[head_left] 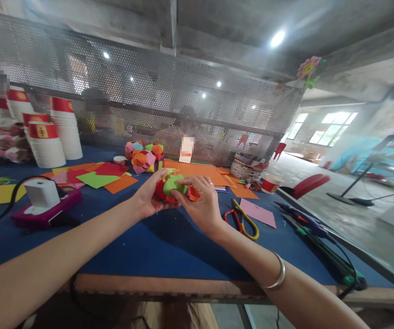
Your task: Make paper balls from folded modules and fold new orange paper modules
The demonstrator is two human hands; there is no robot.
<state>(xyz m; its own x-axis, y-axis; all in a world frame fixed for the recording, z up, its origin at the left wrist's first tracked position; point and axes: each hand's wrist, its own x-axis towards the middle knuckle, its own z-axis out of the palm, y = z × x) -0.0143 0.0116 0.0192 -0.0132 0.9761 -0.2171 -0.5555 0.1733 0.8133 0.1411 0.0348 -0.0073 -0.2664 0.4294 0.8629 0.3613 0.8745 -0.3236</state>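
Observation:
Between my two hands, above the blue table (121, 256), is a folded-paper ball (174, 185) in green, red, orange and yellow. My left hand (150, 194) wraps around its left side and underside. On the right side, the thumb and fingers of my right hand (202, 201) pinch the paper near the green face. Parts of the ball are hidden behind my fingers. Just beyond it sit several finished-looking multicoloured paper balls (144, 160). Scissors (241, 221) with red and yellow handles lie right of my right hand, near a pink paper sheet (258, 213).
Stacked paper cups (44, 146) stand at the left behind a purple power strip (48, 208) with a white plug. Coloured sheets (97, 179) spread across the back. A glue gun (304, 220) and its cord lie on the right, near a woven basket (249, 165) and a cup (271, 183).

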